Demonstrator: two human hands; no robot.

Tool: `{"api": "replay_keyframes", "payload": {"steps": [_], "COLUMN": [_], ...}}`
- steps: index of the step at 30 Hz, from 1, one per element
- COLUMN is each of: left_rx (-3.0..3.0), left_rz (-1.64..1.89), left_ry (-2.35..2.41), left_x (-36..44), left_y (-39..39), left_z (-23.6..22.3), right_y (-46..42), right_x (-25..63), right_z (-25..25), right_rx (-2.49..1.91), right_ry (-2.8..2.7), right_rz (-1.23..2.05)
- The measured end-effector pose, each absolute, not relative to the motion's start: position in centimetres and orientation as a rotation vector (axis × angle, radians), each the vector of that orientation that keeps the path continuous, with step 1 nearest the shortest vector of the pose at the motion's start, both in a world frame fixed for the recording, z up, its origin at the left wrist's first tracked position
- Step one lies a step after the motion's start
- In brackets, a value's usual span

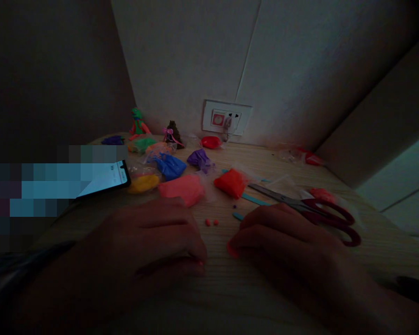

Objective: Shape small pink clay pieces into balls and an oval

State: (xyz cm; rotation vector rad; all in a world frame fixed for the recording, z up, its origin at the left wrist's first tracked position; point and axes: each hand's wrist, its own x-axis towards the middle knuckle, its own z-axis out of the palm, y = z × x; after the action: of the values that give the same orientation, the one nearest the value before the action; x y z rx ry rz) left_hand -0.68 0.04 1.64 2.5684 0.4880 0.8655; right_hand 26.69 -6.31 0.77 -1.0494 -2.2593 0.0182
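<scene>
In the dim head view my left hand (160,237) rests low over the wooden table, thumb and fingers pinched together. A tiny speck of coral modelling clay (200,264) shows at its fingertips. Opposite it, my right hand (289,246) has its fingers closed on a piece of coral modelling clay (232,250), partly hidden beneath them. Two small coral clay balls (211,223) lie between the hands, and a tiny dark purple ball (234,206) sits farther back. Beside my right fingers lies a short teal strip (238,216), partly covered.
Scissors (300,204) with dark red handles lie behind my right hand. Bags of pink (182,188), red (231,183), blue (171,166) and yellow clay (144,184) spread across the middle. A lit phone (106,179) stands left. Clay figure (138,124) and wall socket (226,117) are behind.
</scene>
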Motion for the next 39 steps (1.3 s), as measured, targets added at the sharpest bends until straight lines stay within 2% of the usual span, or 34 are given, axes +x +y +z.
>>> {"api": "replay_keyframes", "payload": {"steps": [12, 21, 39], "left_rx": [2.599, 2.602, 2.620], "left_rz": [0.896, 0.797, 0.894], "left_ry": [0.494, 0.425, 0.489], "left_x": [-0.7, -0.8, -0.9], "left_y": [0.2, -0.2, 0.5], "left_z": [1.8, 1.5, 1.6], "right_y": [-6.4, -6.8, -6.8], "right_x": [27.3, 27.3, 27.5], "right_z": [2.4, 2.0, 2.2], "right_rx": [-1.072, -1.040, -1.047], "right_ry": [-2.262, -2.282, -2.299], "right_rz": [-0.173, -0.126, -0.109]}}
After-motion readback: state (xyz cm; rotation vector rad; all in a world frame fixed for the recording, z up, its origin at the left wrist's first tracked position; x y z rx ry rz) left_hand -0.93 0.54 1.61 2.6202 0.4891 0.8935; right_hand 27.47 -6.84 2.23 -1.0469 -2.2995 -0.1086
